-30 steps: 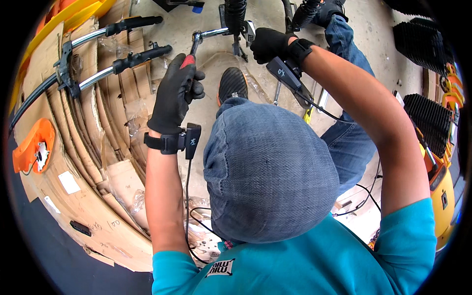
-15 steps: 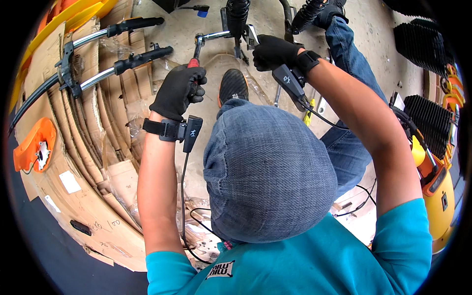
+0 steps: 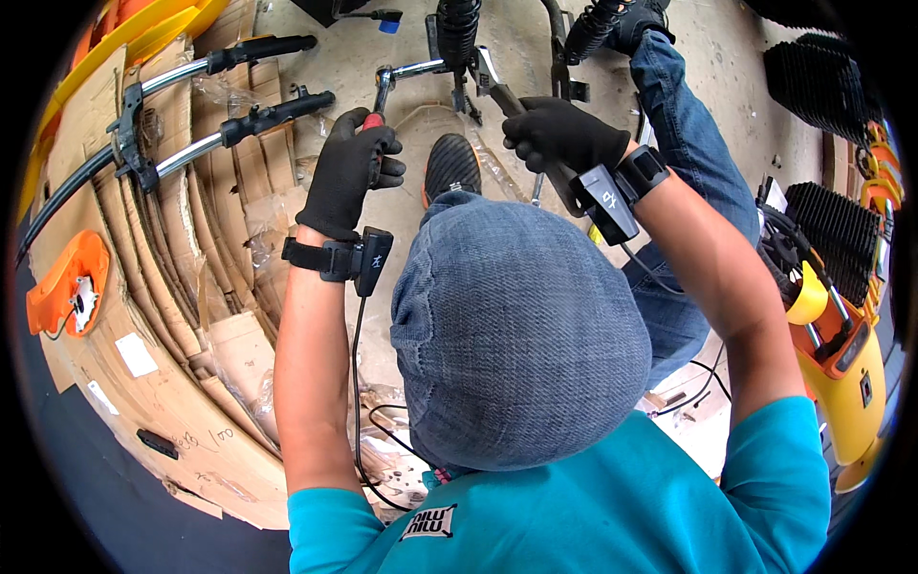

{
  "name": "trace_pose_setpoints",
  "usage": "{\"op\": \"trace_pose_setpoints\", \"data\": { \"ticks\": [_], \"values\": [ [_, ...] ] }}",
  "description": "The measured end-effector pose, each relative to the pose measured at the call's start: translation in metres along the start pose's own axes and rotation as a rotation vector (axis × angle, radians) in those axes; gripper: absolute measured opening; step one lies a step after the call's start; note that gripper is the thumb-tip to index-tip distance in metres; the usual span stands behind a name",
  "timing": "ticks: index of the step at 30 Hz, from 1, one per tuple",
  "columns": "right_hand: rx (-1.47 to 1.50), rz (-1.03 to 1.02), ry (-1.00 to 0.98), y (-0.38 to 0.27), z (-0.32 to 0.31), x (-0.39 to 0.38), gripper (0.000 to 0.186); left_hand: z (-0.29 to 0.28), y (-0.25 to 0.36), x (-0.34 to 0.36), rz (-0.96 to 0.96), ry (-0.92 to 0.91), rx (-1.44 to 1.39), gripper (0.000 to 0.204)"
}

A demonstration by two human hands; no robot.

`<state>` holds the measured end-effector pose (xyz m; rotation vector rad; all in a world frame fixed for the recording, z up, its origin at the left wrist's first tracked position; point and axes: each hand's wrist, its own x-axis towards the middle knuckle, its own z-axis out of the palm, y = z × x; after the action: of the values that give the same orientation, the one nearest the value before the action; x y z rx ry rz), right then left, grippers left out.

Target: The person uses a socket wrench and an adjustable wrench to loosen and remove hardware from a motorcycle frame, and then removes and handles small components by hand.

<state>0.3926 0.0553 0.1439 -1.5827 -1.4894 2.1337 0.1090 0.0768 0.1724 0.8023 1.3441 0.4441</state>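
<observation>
My left hand (image 3: 349, 177), in a black glove, is closed around the red handle of a ratchet wrench (image 3: 383, 88). From the ratchet's head a shiny extension bar (image 3: 419, 69) runs right to the metal bracket (image 3: 461, 91) below a black coil-spring shock absorber (image 3: 460, 29). On the bracket's right side, a wrench (image 3: 510, 101) with a silver head and long dark handle slants down into my right hand (image 3: 566, 134). That gloved hand is wrapped around the handle. The wrench's jaw seems to be against the bracket, but its exact contact is too small to tell.
Flattened cardboard (image 3: 143, 383) covers the left side, with a fork assembly (image 3: 139, 134) and an orange part (image 3: 72, 280) on it. A second black spring (image 3: 593, 33) stands by my far foot. Yellow machine parts (image 3: 851, 392) and black ribbed bellows (image 3: 832, 225) stand at right.
My right hand has slid back along the dark handle, away from the wrench head, turning its wrist to the right. The left hand and ratchet have hardly moved.
</observation>
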Motion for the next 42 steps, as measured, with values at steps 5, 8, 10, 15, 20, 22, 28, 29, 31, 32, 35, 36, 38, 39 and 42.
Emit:
{"op": "trace_pose_setpoints", "data": {
  "ticks": [5,8,10,15,20,22,28,29,31,32,35,36,38,39,42],
  "values": [
    [0.144,-0.112,0.054,0.019,0.007,0.013,0.012,-0.003,0.000,0.002,0.016,-0.010,0.013,0.055],
    [0.291,-0.003,0.123,0.013,0.012,0.012,0.014,0.003,-0.006,0.000,0.077,0.076,-0.029,0.054],
    [0.535,0.153,0.159,-0.011,0.018,0.000,0.016,0.008,-0.011,-0.002,0.251,0.142,0.038,0.052],
    [0.226,-0.091,0.118,0.037,0.011,0.024,0.017,0.008,-0.036,-0.008,0.778,0.196,0.482,0.043],
    [0.237,-0.061,0.140,0.032,0.014,0.020,0.017,0.015,-0.035,-0.020,0.797,0.181,0.401,0.040],
    [0.176,-0.051,0.129,0.029,0.014,0.019,0.017,0.015,-0.034,-0.013,0.816,0.209,0.425,0.038],
    [0.132,-0.058,0.129,0.028,0.014,0.018,0.015,0.010,-0.027,-0.006,0.842,0.220,0.463,0.038],
    [0.143,-0.060,0.136,0.029,0.014,0.018,0.015,0.009,-0.028,-0.004,0.831,0.217,0.473,0.039],
    [0.161,-0.041,0.137,0.025,0.015,0.015,0.015,0.007,-0.031,-0.003,0.808,0.216,0.490,0.041],
    [0.177,-0.033,0.135,0.024,0.016,0.015,0.016,0.006,-0.031,-0.005,0.814,0.217,0.503,0.039],
    [0.224,-0.009,0.148,0.026,0.015,0.015,0.016,0.006,-0.025,-0.008,0.669,0.124,0.301,0.037],
    [0.274,0.014,0.154,0.022,0.016,0.015,0.017,0.001,-0.022,-0.010,0.504,0.045,0.083,0.038],
    [0.507,0.142,0.198,0.001,0.020,0.006,0.017,-0.006,-0.018,-0.009,0.375,-0.072,-0.101,0.049],
    [0.397,0.073,0.186,0.010,0.018,0.008,0.017,-0.008,-0.017,-0.006,0.327,-0.099,-0.199,0.048],
    [0.269,-0.004,0.170,0.025,0.014,0.016,0.018,-0.018,-0.023,0.003,0.250,-0.189,-0.360,0.047]
  ]
}}
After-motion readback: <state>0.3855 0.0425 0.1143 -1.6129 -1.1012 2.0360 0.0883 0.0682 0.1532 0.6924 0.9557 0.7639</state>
